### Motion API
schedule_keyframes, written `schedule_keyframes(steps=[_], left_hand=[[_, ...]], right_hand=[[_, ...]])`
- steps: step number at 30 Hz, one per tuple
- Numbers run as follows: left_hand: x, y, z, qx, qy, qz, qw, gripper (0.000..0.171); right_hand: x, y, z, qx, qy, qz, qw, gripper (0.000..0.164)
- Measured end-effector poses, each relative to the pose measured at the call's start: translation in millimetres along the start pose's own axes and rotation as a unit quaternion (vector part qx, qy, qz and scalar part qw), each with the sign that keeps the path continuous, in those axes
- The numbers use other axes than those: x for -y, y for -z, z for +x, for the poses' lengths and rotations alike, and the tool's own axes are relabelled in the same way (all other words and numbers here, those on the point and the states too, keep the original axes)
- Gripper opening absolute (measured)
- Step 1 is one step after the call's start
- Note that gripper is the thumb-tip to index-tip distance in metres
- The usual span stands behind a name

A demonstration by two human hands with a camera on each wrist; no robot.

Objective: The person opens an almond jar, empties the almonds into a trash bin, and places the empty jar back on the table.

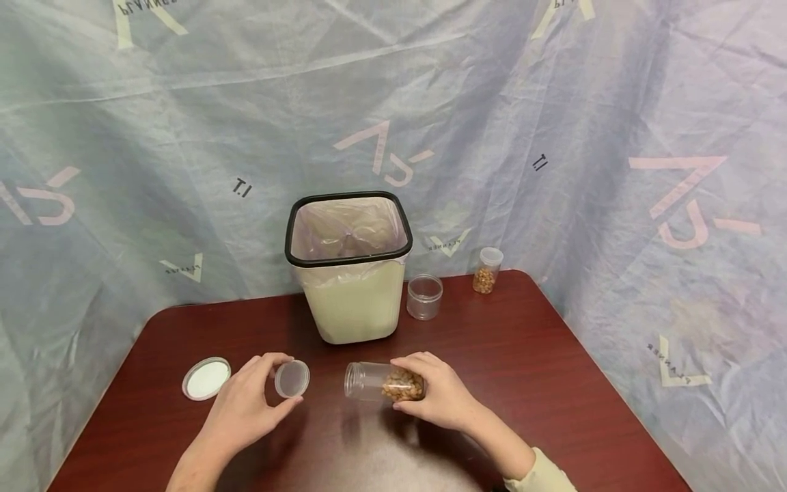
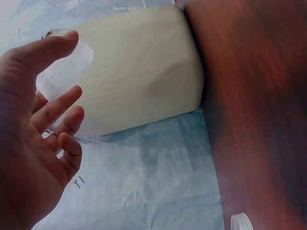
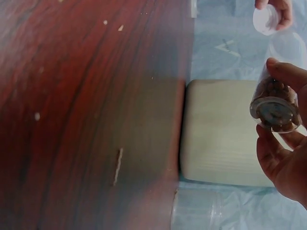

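My left hand (image 1: 246, 400) pinches a round, translucent lid (image 1: 292, 379) by its edge between thumb and fingers; the left wrist view shows the same lid (image 2: 67, 72) before the bin. With the right hand (image 1: 439, 393) I grip a clear plastic jar (image 1: 367, 381) near its base, tipped on its side with its uncovered mouth facing the lid. Brown, nut-like pieces (image 1: 404, 385) lie in the base end of the jar. A gap separates lid and jar mouth. In the right wrist view the jar's base (image 3: 274, 114) faces the camera.
A cream bin (image 1: 353, 307) with a black rim and plastic liner stands at the table's back. Right of it are a wide, uncovered clear jar (image 1: 424, 298) and a capped jar (image 1: 486, 273) of brown pieces. A white-topped lid (image 1: 207, 378) lies left on the dark red table (image 1: 529, 355).
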State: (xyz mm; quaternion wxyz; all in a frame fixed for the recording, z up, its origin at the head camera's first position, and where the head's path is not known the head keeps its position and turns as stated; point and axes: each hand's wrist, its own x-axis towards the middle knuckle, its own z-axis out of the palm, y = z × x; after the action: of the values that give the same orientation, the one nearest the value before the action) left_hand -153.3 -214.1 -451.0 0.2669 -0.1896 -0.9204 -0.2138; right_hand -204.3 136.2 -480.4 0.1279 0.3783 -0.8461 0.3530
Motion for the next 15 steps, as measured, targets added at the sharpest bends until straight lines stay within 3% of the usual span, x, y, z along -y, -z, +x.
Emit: schedule_keyframes(steps=[5, 9, 15], left_hand=[[6.1, 2.4, -2.0, -0.001, 0.005, -0.003, 1.0000, 0.074], [12.5, 4.8, -4.2, 0.000, 0.000, -0.001, 1.0000, 0.067], [27.4, 15.0, -7.2, 0.026, 0.043, -0.005, 0.9987, 0.065]], right_hand=[[-0.6, -1.1, -1.9, -0.003, 0.001, 0.008, 1.000, 0.070], [-1.6, -2.1, -3.4, -0.006, 0.009, 0.009, 1.000, 0.069], [-3.6, -2.6, -5.1, -0.004, 0.007, 0.016, 1.000, 0.070]])
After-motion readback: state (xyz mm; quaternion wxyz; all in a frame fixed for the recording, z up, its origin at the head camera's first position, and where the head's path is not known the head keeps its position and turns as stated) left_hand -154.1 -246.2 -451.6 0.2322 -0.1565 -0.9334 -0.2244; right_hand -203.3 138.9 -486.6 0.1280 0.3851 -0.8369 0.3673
